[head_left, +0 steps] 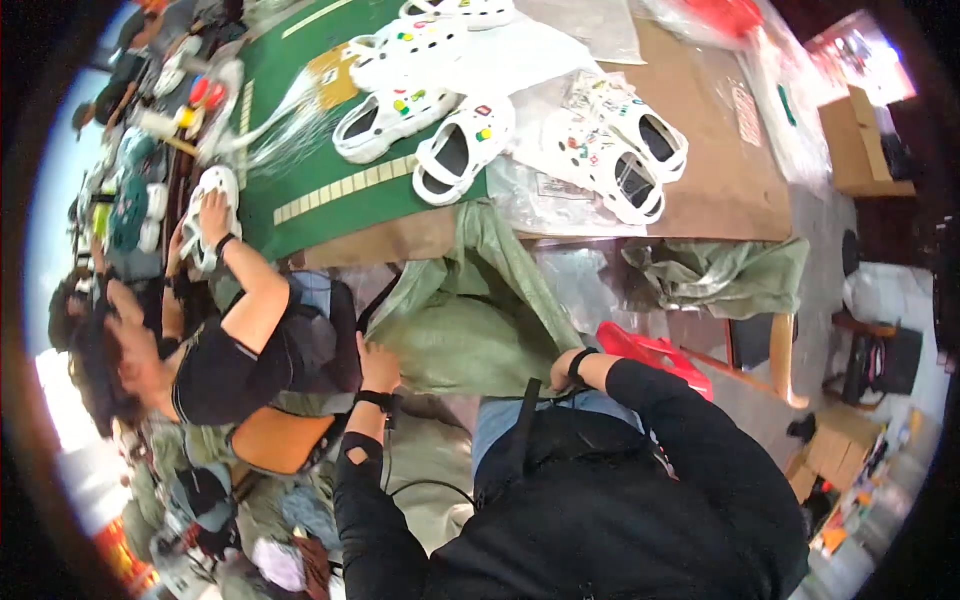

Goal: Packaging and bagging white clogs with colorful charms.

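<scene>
A large olive-green woven sack (450,335) hangs spread with its mouth open below the table's front edge, just in front of my body. My left hand (379,366) is closed on the left side of its rim. At the right side of the rim, my right hand (566,370) grips the cloth, and some of its fingers are hidden. The sack's upper part reaches up onto the table edge, near a white clog (463,150) with coloured charms. A second white clog (392,122) lies left of that one. To the right sits a pair of white clogs (615,160) on clear plastic.
The table has a green mat (300,120) and a brown board (725,190). Another green sack (725,275) drapes over its right edge. At left, a seated co-worker (240,340) handles a white clog (212,205). A red plastic item (655,357) lies beside my right arm.
</scene>
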Demonstrator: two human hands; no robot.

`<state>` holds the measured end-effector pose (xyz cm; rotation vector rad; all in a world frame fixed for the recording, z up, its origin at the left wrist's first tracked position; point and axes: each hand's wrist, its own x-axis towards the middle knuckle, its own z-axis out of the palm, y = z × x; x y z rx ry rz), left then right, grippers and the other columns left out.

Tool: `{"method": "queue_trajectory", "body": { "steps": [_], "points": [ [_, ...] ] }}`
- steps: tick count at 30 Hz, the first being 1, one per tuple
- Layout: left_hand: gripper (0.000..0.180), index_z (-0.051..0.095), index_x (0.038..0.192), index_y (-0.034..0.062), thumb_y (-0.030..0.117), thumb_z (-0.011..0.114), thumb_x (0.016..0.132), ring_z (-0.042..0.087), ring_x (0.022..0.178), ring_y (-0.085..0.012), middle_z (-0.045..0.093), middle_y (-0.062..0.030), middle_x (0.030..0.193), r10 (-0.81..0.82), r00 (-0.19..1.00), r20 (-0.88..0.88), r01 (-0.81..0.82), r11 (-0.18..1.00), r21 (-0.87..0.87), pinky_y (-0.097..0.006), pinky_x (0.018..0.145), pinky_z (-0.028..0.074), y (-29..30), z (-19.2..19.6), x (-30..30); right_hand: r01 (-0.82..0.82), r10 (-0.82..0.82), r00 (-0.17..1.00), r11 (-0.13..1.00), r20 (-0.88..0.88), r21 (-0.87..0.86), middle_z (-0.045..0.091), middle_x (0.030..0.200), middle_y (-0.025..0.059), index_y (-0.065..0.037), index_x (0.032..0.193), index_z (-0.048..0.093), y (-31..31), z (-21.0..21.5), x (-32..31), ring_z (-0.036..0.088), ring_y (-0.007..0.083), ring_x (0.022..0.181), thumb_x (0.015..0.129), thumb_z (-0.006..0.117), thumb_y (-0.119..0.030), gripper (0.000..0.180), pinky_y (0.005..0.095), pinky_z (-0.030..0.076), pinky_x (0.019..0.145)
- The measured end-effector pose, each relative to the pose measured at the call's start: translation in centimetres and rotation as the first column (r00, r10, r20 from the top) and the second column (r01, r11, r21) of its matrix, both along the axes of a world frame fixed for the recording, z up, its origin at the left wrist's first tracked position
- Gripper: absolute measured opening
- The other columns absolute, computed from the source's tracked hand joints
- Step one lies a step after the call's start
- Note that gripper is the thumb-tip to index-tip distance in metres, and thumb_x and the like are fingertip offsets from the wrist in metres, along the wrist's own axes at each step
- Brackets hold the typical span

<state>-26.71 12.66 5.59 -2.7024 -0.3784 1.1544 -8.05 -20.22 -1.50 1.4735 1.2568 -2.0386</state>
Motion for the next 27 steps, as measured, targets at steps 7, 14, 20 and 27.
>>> {"method": "queue_trajectory", "body": {
  "steps": [7, 14, 20, 27],
  "points": [
    [0.071, 0.049, 0.123, 0.0018, 0.040, 0.070, 0.067, 0.048, 0.111, -0.0396, 0.052, -0.0243, 0.119, 0.137, 0.990, 0.027, -0.060, 0.592, -0.804, -0.047, 0.099, 0.032, -9.3, -4.1, 7.3, 0.403, -0.394, 0.891, 0.915, -0.223, -0.008, 0.060, 0.103, 0.0080, -0.009, 0.125, 0.050, 1.9, 0.2, 1.6, 0.055, 0.0230, 0.072, 0.078, 0.059, -0.047, 0.061, 0.0377, 0.046, 0.070],
    [0.019, 0.062, 0.081, 0.0020, 0.018, 0.052, 0.080, 0.058, 0.088, -0.0412, 0.062, -0.0224, 0.089, -0.019, 0.993, -0.114, -0.073, 0.661, -0.746, -0.047, 0.084, 0.044, -10.4, -7.0, 10.3, 0.900, -0.930, -0.275, -0.338, -0.242, 0.275, 0.061, 0.087, 0.0121, -0.007, 0.124, 0.048, -6.3, -0.1, 9.1, 0.059, 0.0182, 0.067, 0.085, 0.054, -0.042, 0.053, 0.0307, 0.048, 0.057],
    [0.013, 0.055, 0.088, 0.0011, 0.010, 0.050, 0.080, 0.056, 0.072, -0.0381, 0.057, -0.0226, 0.082, 0.416, 0.904, -0.098, -0.305, 0.467, -0.830, -0.041, 0.064, 0.045, -7.6, -9.2, 13.2, 0.548, -0.786, 0.197, 0.584, 0.586, 0.599, 0.063, 0.091, 0.0235, -0.003, 0.094, 0.061, -26.2, -10.7, 4.5, 0.063, 0.0310, 0.086, 0.087, 0.043, -0.031, 0.034, 0.0466, 0.047, 0.078],
    [0.021, 0.053, 0.101, 0.0036, 0.018, 0.043, 0.089, 0.059, 0.080, -0.0403, 0.059, -0.0224, 0.084, 0.591, 0.800, 0.105, -0.417, 0.673, -0.612, -0.048, 0.064, 0.047, -6.3, -9.9, 14.7, 0.935, -0.553, 0.121, 0.341, 0.824, 0.092, 0.007, 0.149, 0.0167, -0.019, 0.140, 0.031, -37.8, -20.1, -0.6, 0.001, 0.0285, 0.139, 0.087, 0.041, -0.036, 0.057, 0.0500, 0.012, 0.110]
  ]
}}
